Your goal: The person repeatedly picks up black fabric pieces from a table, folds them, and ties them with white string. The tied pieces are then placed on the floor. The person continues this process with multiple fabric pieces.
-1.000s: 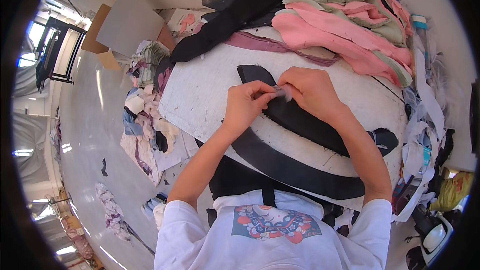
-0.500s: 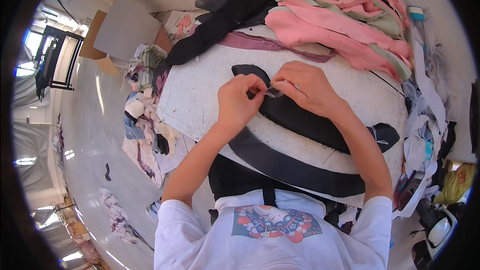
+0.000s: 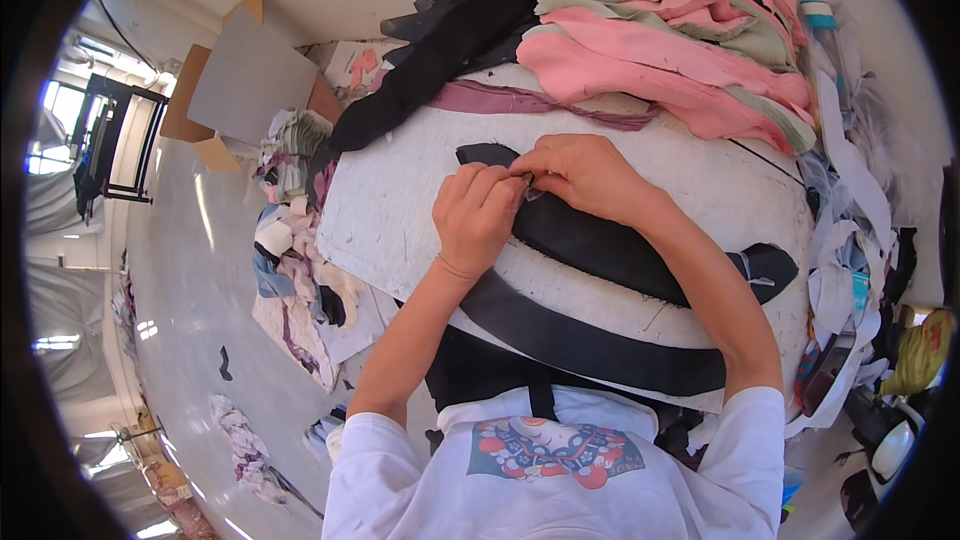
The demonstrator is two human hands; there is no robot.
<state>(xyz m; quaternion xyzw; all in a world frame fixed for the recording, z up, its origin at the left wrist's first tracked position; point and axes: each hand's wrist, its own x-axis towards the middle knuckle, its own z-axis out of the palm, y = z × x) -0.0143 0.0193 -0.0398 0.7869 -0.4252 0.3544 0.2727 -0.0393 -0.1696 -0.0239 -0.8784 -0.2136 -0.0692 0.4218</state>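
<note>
I have the left hand [image 3: 474, 218] and right hand [image 3: 583, 178] pinching a thin translucent strip [image 3: 531, 194], fingertips close together, above the upper-left part of the black curved fabric bundle [image 3: 600, 248] on the white tabletop [image 3: 385, 195]. I judge this to be knotting; the next move calls for firm, even tension.

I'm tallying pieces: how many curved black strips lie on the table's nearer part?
2: the farther strip, under the right hand; the nearer strip, toward the shirt. Extra layers may be hidden.
</note>
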